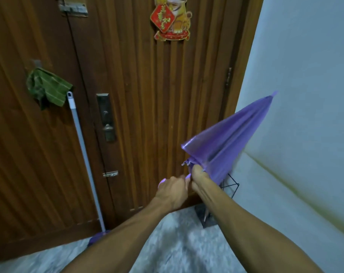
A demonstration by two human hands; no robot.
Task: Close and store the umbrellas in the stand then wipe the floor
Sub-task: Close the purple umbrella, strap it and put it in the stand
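A purple umbrella [228,136] is folded nearly closed and points up and to the right toward the white wall. My right hand [198,178] grips it at the bottom of the canopy, by the rib ends. My left hand [173,189] holds the purple handle just below, with the handle end showing past my fingers. Behind my right forearm stands a black wire umbrella stand [231,187] on a dark base, in the corner between door and wall.
A brown wooden door [139,95] fills the view ahead. A grey-handled mop [82,154] with a purple head leans on it at the left, under a hanging green cloth [47,87]. The white wall [305,95] is at the right, grey marbled floor [177,243] below.
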